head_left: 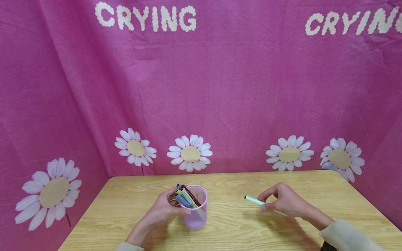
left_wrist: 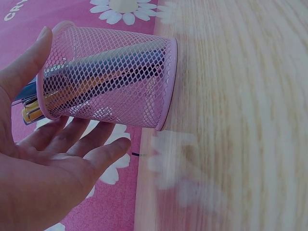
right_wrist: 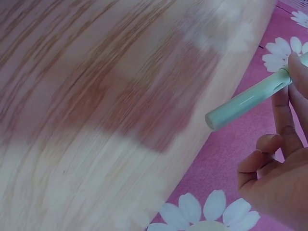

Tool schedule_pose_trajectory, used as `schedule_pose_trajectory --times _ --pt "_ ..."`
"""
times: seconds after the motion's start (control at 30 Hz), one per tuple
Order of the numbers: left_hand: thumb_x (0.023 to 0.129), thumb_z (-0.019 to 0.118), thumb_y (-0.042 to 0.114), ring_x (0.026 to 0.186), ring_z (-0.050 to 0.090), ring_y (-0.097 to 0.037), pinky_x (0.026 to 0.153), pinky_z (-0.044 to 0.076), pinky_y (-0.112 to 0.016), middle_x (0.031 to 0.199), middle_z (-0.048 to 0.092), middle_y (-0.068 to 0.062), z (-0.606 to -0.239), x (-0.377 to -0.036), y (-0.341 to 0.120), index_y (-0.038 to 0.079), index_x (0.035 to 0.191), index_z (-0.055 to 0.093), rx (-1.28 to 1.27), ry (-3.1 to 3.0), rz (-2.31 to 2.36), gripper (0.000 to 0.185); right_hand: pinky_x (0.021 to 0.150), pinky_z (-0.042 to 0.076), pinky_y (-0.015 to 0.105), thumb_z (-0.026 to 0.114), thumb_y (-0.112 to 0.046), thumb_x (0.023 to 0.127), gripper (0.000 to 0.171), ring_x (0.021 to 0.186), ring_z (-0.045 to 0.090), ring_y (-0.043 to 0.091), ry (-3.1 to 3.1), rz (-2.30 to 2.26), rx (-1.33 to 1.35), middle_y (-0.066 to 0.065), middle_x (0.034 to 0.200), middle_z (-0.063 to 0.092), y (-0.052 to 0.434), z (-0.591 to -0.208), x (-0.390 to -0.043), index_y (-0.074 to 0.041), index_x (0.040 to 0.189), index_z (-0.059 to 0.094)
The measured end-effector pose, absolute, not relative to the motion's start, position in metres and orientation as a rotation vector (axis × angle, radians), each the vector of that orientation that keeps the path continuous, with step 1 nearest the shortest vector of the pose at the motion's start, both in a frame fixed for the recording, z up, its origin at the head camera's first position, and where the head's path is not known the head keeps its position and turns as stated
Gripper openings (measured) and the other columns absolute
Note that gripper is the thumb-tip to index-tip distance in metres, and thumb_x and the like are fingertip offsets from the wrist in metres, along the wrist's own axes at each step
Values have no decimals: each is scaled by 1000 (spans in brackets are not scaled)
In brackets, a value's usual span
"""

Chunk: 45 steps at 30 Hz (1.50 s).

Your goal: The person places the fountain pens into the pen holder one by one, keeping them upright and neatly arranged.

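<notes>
A pink mesh cup point(head_left: 197, 212) stands on the wooden table point(head_left: 238, 233) with several pens point(head_left: 184, 197) leaning in it. My left hand point(head_left: 171, 209) is curled round the cup's left side, thumb across the front. In the left wrist view the cup point(left_wrist: 110, 77) sits between the thumb and the fingers point(left_wrist: 86, 139) of that hand point(left_wrist: 48, 163). To the right, my right hand point(head_left: 277, 201) pinches a mint-green pen point(head_left: 253, 200) just above the table, its end pointing left toward the cup. The right wrist view shows the pen point(right_wrist: 248, 100) between the fingertips point(right_wrist: 284, 120).
A pink cloth backdrop point(head_left: 220, 87) printed with white daisies and the word CRYING closes the table in behind and on both sides. Bare wood lies between the cup and my right hand, and along the table's front.
</notes>
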<state>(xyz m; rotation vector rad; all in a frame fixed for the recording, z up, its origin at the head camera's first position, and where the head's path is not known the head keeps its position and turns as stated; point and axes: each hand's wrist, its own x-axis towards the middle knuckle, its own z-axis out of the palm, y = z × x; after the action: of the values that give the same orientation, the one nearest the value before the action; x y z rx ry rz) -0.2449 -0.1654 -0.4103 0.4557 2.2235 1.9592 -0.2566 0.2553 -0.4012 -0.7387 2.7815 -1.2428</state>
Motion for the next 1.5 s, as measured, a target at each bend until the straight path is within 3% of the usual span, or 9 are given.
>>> schedule_pose_trajectory --times 0.37,0.7,0.9,1.13,1.5 --pt "78 90 -1 126 61 -35 112 46 -47 134 66 -20 -411 -245 -166 -10 153 44 476 2228 1959 88 57 26 25 91 -14 80 20 65 31 11 2787 -1314 -657 -4 95 78 242 -396 -248 -12 99 85" --pt "78 91 -1 125 62 -34 113 46 -46 134 66 -19 -412 -246 -166 -9 153 45 478 2202 1975 88 52 25 24 92 -16 79 22 60 28 7 2748 -1395 -660 -6 70 60 222 -386 -237 -13 99 85" --pt "79 90 0 122 64 -31 112 47 -44 134 66 -18 -412 -246 -167 -7 153 47 490 2196 1976 86 51 27 24 91 -16 80 22 59 30 6 2690 -1460 -680 -2 75 67 212 -382 -231 -12 101 85" --pt "79 90 1 122 64 -31 112 47 -45 133 67 -17 -412 -245 -166 -7 153 47 483 2203 1971 85 53 27 23 90 -15 81 22 61 30 7 2660 -1500 -657 0 92 77 201 -376 -227 -11 102 85" --pt "79 90 0 124 63 -31 113 45 -45 135 66 -18 -411 -245 -166 -7 153 46 490 2191 1973 86 59 27 24 89 -17 82 20 66 33 10 2643 -1544 -665 -1 94 78 181 -364 -225 -11 102 85"
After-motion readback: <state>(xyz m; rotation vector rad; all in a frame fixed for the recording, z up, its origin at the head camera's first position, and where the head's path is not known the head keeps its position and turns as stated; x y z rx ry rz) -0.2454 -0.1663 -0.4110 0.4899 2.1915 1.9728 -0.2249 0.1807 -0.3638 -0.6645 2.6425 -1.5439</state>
